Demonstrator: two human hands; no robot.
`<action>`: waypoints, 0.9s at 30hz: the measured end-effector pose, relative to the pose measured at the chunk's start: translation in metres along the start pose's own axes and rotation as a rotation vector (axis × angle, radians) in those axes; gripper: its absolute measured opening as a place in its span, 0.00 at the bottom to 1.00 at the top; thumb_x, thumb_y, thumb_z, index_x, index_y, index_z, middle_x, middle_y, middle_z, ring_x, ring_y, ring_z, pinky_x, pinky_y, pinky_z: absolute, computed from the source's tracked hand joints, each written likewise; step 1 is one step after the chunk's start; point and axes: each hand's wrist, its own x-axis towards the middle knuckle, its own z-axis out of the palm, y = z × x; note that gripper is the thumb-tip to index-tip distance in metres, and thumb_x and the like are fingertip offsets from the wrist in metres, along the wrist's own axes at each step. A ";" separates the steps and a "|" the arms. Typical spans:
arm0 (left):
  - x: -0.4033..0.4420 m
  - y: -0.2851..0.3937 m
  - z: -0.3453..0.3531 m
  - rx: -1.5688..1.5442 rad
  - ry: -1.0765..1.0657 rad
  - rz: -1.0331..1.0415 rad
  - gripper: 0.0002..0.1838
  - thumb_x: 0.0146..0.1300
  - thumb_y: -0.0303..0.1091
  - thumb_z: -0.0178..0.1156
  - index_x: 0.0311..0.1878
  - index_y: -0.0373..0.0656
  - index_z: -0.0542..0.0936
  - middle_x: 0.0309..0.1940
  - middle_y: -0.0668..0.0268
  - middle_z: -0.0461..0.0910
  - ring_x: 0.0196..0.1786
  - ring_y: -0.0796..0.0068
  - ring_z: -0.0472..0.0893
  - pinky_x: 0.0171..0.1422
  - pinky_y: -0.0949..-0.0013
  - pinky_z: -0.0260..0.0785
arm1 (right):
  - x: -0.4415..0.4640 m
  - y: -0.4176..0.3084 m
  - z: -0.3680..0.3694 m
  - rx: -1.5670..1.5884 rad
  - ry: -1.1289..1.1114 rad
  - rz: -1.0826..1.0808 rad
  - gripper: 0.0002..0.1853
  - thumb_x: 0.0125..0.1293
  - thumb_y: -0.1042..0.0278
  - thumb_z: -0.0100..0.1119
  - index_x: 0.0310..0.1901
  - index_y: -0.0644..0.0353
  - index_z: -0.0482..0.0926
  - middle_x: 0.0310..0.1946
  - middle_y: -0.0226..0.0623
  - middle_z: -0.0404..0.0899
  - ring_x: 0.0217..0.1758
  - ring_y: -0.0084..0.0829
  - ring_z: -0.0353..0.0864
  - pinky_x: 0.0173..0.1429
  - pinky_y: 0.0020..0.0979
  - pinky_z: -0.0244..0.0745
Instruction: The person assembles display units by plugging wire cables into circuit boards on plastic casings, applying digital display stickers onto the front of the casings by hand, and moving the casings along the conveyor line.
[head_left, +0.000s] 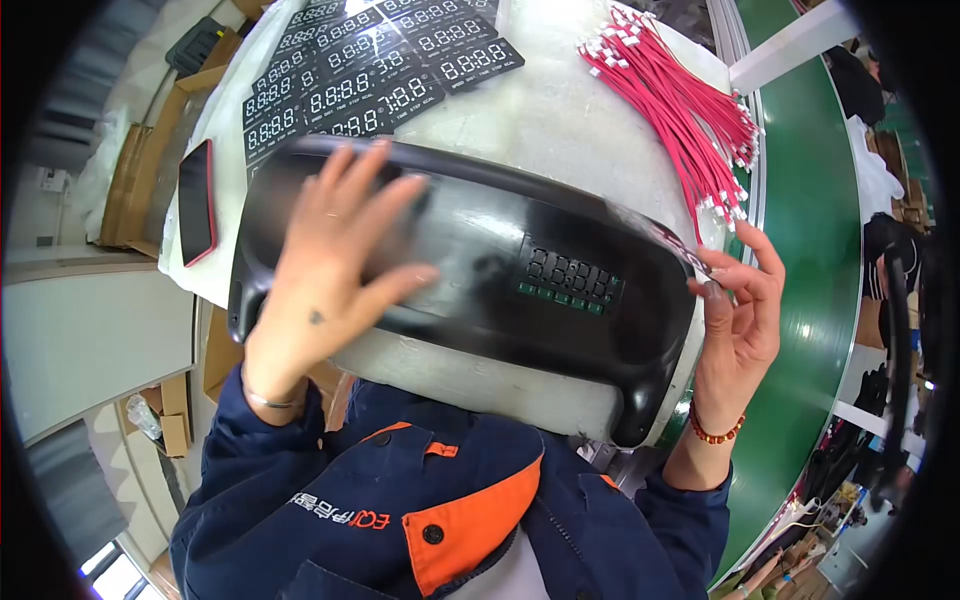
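Observation:
A long glossy black plastic panel point(470, 210) lies across the white-covered bench, close to my body. Set into its right half is a dark digit display window point(570, 275) with a green strip below the digits. My left hand point(340, 240) is spread over the panel's left half, fingers apart and slightly blurred; whether the palm touches the surface is unclear. At the panel's right end, my right hand point(740, 310) has thumb and fingers pinched together. Between them appears the end of a thin see-through strip point(655, 232) that runs along the panel's upper right edge.
Several black digit display sheets point(360, 75) lie at the back left. A bundle of red wires with white connectors point(680, 115) lies at the back right. A phone point(197, 203) rests at the left edge. A green surface point(800, 350) runs along the right.

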 end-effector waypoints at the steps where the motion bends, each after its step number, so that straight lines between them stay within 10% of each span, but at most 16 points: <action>1: 0.004 0.008 0.003 -0.001 0.001 -0.001 0.36 0.56 0.48 0.70 0.67 0.44 0.74 0.74 0.50 0.62 0.76 0.39 0.57 0.75 0.36 0.51 | 0.005 -0.007 -0.002 -0.196 -0.036 -0.181 0.07 0.69 0.80 0.60 0.47 0.63 0.77 0.40 0.35 0.81 0.42 0.22 0.80 0.46 0.24 0.78; 4: 0.013 0.024 0.011 -0.053 -0.066 0.080 0.40 0.55 0.49 0.71 0.70 0.46 0.72 0.76 0.55 0.60 0.79 0.48 0.55 0.79 0.43 0.47 | 0.010 -0.016 -0.005 -0.587 -0.108 -0.547 0.06 0.68 0.81 0.60 0.45 0.63 0.78 0.39 0.36 0.81 0.43 0.23 0.80 0.47 0.24 0.78; 11: 0.012 0.014 0.032 0.012 -0.212 0.327 0.45 0.56 0.53 0.70 0.73 0.43 0.66 0.77 0.55 0.59 0.79 0.49 0.55 0.79 0.41 0.46 | 0.005 -0.008 0.009 0.016 -0.176 0.236 0.12 0.65 0.81 0.65 0.50 0.66 0.83 0.43 0.36 0.83 0.39 0.18 0.81 0.43 0.19 0.77; 14: 0.010 -0.037 0.026 0.496 0.053 -0.168 0.45 0.57 0.56 0.68 0.73 0.41 0.66 0.76 0.55 0.60 0.79 0.49 0.55 0.79 0.43 0.47 | 0.004 0.018 0.003 0.080 -0.283 0.276 0.13 0.65 0.81 0.66 0.51 0.67 0.83 0.40 0.34 0.84 0.36 0.16 0.80 0.40 0.18 0.76; 18: 0.014 -0.009 0.015 -0.066 0.041 0.061 0.47 0.56 0.60 0.68 0.72 0.40 0.66 0.76 0.55 0.61 0.79 0.50 0.56 0.80 0.45 0.48 | 0.006 0.030 0.005 0.111 -0.369 0.301 0.12 0.64 0.80 0.67 0.49 0.67 0.84 0.34 0.30 0.84 0.32 0.14 0.79 0.36 0.16 0.74; 27: 0.013 0.021 0.047 -0.085 -0.067 0.217 0.54 0.46 0.63 0.73 0.71 0.39 0.67 0.75 0.58 0.63 0.79 0.52 0.58 0.80 0.46 0.49 | 0.003 0.035 0.009 0.108 -0.436 0.314 0.11 0.63 0.80 0.68 0.47 0.67 0.85 0.29 0.25 0.83 0.30 0.10 0.76 0.33 0.13 0.69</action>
